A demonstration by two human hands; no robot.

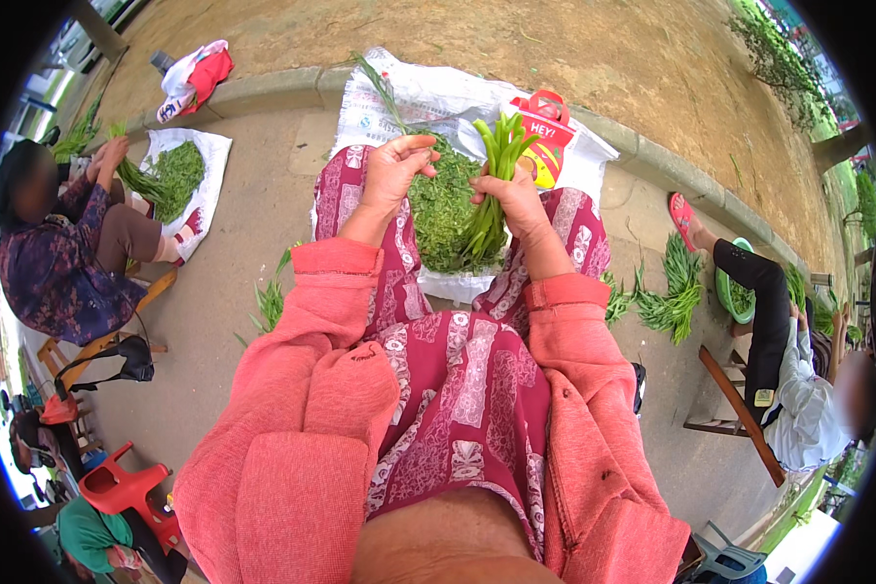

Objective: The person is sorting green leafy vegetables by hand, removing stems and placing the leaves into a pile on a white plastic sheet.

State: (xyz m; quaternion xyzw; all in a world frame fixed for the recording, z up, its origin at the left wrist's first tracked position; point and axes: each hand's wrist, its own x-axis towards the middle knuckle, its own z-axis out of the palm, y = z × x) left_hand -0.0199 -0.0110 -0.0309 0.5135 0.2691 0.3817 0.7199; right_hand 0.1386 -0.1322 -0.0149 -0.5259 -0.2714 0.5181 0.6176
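My right hand [515, 197] grips a bundle of green leafy stalks [498, 150], cut ends up and leaves hanging down. To its left, my left hand [401, 166] is raised above my knee with its fingers curled. A long thin green stalk [383, 87] runs up from behind those fingers over the white woven sack [438, 80]; I cannot tell whether they pinch it. Between my knees, a heap of loose green leaves [442, 208] lies on the sack. A red and yellow bag [544, 135] with handles and printed writing sits on the sack, just past my right hand.
Several leafy bunches [671, 288] lie on the pavement to my right, near a green basin [734, 292]. People sit on both sides, one on the left [80, 233] handling stalks beside another sack [215, 157]. A stone curb [285, 89] crosses ahead. A red plastic stool [128, 489] stands lower left.
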